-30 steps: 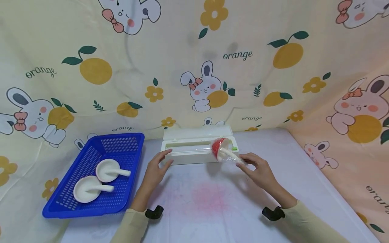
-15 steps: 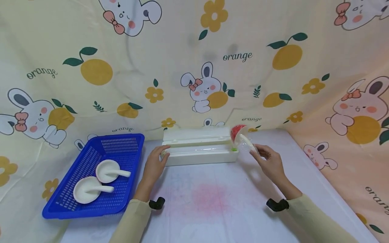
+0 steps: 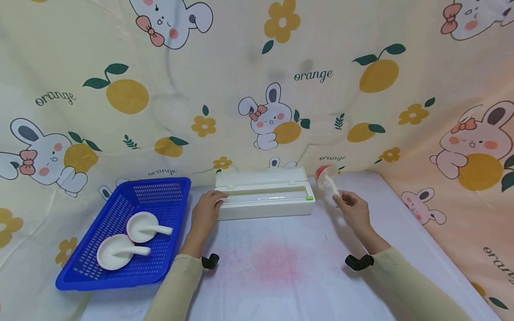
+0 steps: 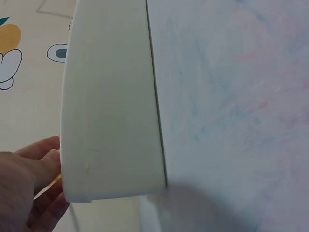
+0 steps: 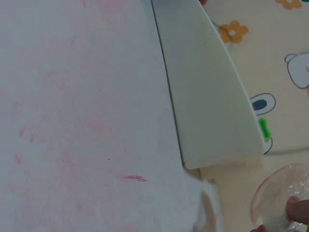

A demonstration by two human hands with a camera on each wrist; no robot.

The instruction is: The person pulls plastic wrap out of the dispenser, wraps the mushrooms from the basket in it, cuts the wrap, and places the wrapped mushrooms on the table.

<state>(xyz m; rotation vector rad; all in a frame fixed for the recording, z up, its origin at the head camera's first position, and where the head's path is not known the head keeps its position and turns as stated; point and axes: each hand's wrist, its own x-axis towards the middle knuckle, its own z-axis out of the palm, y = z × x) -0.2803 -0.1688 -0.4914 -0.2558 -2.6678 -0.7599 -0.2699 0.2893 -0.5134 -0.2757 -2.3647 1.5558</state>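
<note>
A white cling film dispenser (image 3: pixel 265 209) lies lengthwise at the table's back with its lid raised and a roll visible inside. At its left end, my left hand (image 3: pixel 206 214) grips the top edge, with thumb and fingers bent around the corner in the left wrist view. Beyond the dispenser's right end, my right hand (image 3: pixel 355 213) holds a soup spoon (image 3: pixel 328 183) by its handle. This spoon has a red outside and a white inside, and clear film covers it. In the right wrist view, the film-wrapped spoon (image 5: pixel 275 198) shows partly at the lower right corner.
A blue plastic basket (image 3: pixel 170 263) stands on the left with two white soup spoons (image 3: pixel 116 252) inside. A green slider (image 3: pixel 309 198) sits at the dispenser's right end. The white table (image 3: pixel 277 285) has pink stains; a patterned cloth (image 3: pixel 225 58) hangs behind.
My right hand has carried the wrapped spoon rightward, from above the dispenser to past its right end. My left hand has closed from a spread pose onto the dispenser's left end.
</note>
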